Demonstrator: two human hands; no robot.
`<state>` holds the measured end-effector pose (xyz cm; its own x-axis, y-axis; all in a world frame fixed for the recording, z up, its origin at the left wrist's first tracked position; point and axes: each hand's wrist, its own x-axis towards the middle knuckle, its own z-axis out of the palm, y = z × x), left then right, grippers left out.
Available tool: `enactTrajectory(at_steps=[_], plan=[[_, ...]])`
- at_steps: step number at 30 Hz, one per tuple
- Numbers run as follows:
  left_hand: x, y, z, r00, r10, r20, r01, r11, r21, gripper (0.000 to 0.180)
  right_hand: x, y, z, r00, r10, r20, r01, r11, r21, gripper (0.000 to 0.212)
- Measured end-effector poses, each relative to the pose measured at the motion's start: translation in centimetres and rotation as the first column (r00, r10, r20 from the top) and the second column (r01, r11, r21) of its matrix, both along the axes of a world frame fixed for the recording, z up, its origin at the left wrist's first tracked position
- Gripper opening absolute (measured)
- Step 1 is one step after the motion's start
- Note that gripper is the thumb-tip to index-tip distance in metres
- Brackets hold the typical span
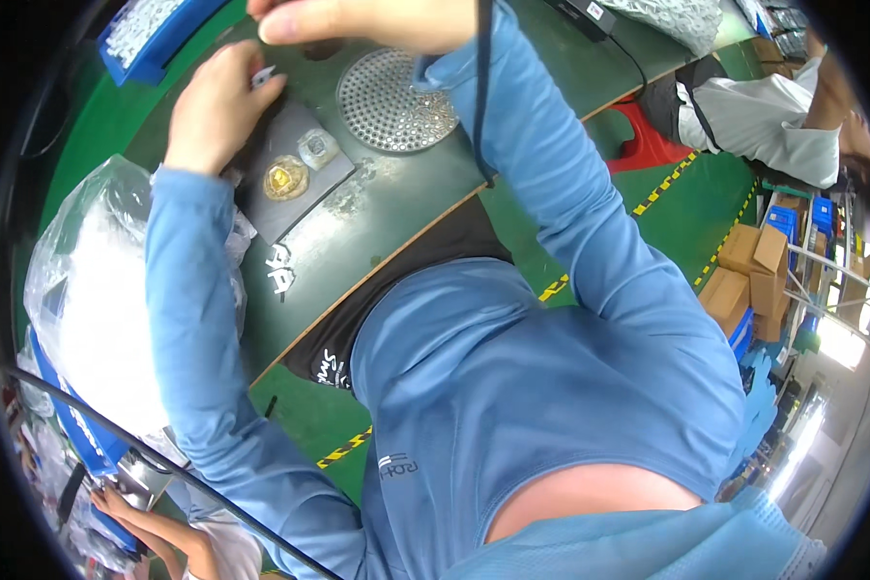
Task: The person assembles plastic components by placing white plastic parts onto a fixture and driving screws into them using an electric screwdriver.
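Note:
My left hand (215,108) is closed, with a small whitish part (263,75) pinched between thumb and fingers. Beside it at the top edge is my right hand (358,23); its thumb points left and its fingertips are partly cut off, so what it holds cannot be seen. Below my left hand lies a flat grey slab (278,220). On it sit a round amber-yellow lump or dish (285,179) and a small clear, squarish container (317,148). Right of the slab is a round metal plate full of holes (387,97). Several white pieces (280,269) lie near the slab's lower corner.
A blue bin (130,70) of white parts stands at the far left, a big clear bag (97,300) beside my left forearm. A black box (582,14) with a cable and a bag of parts (672,21) are far right. Co-workers sit right (764,111) and lower left (227,551).

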<state>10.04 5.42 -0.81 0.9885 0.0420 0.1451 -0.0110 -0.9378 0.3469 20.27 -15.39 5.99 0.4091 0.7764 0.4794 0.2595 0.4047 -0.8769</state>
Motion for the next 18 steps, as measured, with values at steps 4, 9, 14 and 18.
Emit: enactTrajectory(at_steps=[4,9,14,18], plan=[[-5.2,0.5,0.7,0.990,0.141,0.002,-0.141,0.988,0.070,0.029,-0.8,-2.4,5.7,0.921,-0.295,0.254,0.389,0.708,-0.589,0.060],[-7.2,-1.5,1.1,0.978,0.197,0.072,-0.202,0.976,0.075,0.023,10.9,-6.6,-3.6,0.836,-0.188,0.516,0.501,0.645,-0.576,0.035],[-7.2,-1.8,0.9,0.978,0.186,0.093,-0.191,0.981,0.041,0.021,11.7,-6.7,-6.4,0.693,-0.149,0.705,0.526,0.773,-0.354,0.023],[-7.2,-1.9,0.8,0.977,0.196,0.078,-0.200,0.979,0.048,0.022,12.8,-5.7,-7.1,0.806,-0.144,0.573,0.456,0.770,-0.447,0.015]])
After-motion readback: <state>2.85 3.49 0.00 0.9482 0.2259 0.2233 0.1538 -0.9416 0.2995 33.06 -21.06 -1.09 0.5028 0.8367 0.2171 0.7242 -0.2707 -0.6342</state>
